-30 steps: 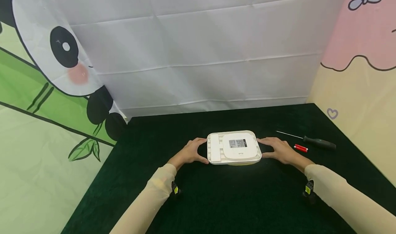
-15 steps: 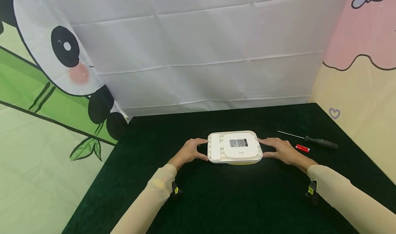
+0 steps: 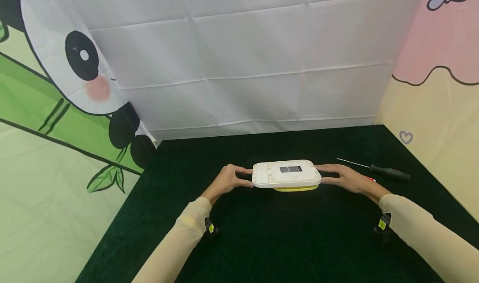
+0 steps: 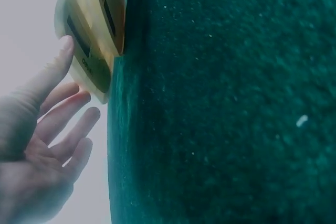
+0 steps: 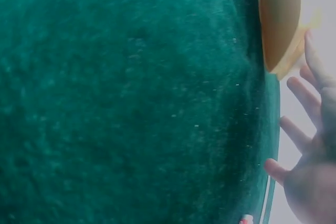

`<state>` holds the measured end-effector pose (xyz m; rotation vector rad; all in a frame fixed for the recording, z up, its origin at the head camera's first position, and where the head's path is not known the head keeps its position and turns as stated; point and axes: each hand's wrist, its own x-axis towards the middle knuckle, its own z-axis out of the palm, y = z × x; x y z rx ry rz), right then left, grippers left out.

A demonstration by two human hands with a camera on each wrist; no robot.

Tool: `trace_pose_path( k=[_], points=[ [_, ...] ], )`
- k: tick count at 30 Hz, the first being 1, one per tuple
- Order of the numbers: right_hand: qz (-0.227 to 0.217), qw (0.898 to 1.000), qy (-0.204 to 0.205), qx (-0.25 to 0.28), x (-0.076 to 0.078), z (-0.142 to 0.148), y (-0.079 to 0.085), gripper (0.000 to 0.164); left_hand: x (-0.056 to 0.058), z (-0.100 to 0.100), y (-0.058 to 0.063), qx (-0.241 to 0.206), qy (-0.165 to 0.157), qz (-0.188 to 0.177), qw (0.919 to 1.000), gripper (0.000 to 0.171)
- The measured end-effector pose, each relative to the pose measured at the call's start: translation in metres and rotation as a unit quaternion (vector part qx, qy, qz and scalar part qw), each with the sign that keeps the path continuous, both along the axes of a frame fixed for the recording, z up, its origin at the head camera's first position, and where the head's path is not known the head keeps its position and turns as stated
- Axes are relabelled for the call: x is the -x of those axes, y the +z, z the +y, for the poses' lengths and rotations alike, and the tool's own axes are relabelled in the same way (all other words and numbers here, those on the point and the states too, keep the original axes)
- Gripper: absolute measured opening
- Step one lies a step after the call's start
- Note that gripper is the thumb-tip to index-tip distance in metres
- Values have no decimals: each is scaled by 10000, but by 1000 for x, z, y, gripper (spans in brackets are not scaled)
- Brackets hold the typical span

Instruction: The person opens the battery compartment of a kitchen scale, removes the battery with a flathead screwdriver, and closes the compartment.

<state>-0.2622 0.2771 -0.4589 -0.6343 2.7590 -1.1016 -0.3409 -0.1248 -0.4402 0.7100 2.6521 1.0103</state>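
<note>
Between my two hands is a flat white device with rounded corners, its underside facing up and a yellow part below, like a small kitchen scale turned over. A grey printed label lies on that underside, with a long white cover strip to its left. My left hand pinches the left end between thumb and fingers. At the opposite end, my right hand holds the edge in the same way. The left wrist view catches the yellow face with a dark window, close over the cloth.
A screwdriver with a dark handle lies right of my right hand, its shaft pointing left. Beside it, red batteries are mostly hidden behind my right wrist. Dark green cloth covers the table; a printed curtain hangs behind.
The device has tipped, its near edge rising, so more of the yellow part shows below it. Both hands have moved up slightly with it. My right wrist now covers most of the batteries.
</note>
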Motion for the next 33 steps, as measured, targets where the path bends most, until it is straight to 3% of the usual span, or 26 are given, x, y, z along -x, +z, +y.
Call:
trace_pose_path(
  k=[7, 15, 25, 33],
  points=[
    [-305, 9989, -43, 343, 1, 3, 8, 50, -1, -1, 6, -542, 8, -244, 9982, 34],
    [-641, 9968, -360, 303, -5, 3, 22, 48, 0, -4, 9, -1103, -27, -708, 9914, 28],
    [-823, 9941, -534, 471, -5, 2, 29, 49, -1, -5, 11, -1443, -1, -750, 9867, 25],
    [-649, 9947, -577, 555, -3, 0, 26, 51, 0, -2, 4, -1751, 156, -668, 9821, 24]
  ],
)
